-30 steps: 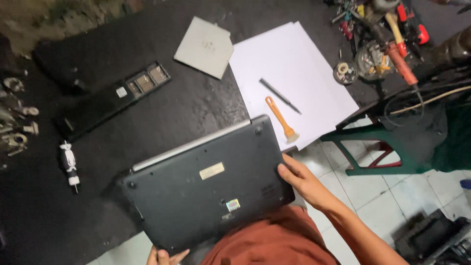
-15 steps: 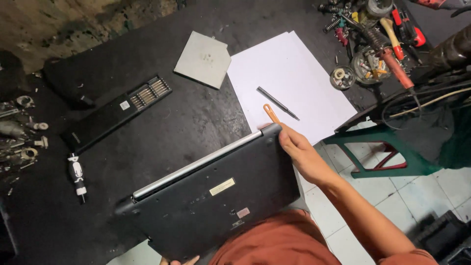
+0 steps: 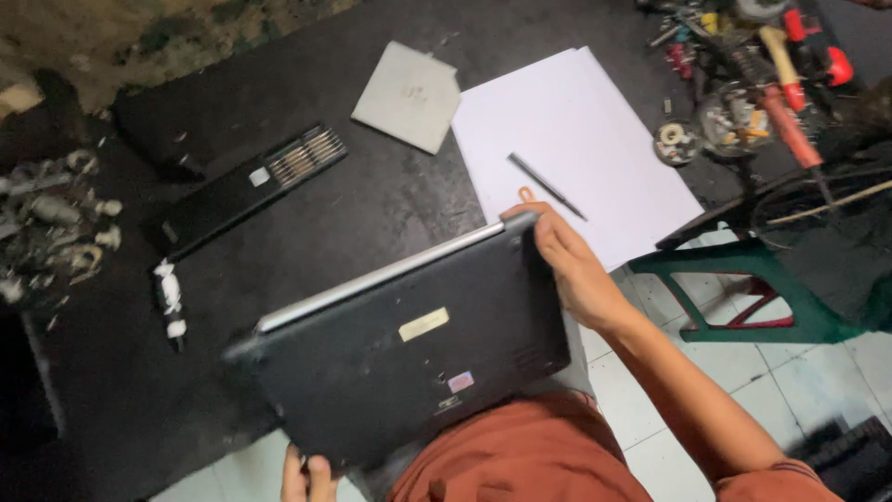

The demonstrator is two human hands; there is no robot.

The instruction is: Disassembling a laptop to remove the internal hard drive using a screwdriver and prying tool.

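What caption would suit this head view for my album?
Both hands, right and left, grip an upturned dark laptop over a black table.

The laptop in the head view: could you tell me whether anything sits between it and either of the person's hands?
Nothing visible does. The right hand grips the laptop directly at its far right corner, and the left hand holds its near edge from below. The orange tool on the white paper lies just beyond the right hand.

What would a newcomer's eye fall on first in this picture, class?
First, the dark laptop, underside up, tilted at the table's near edge, gripped by the right hand at its far corner and the left hand at its near edge. Next, the white paper behind it, with a pen on top.
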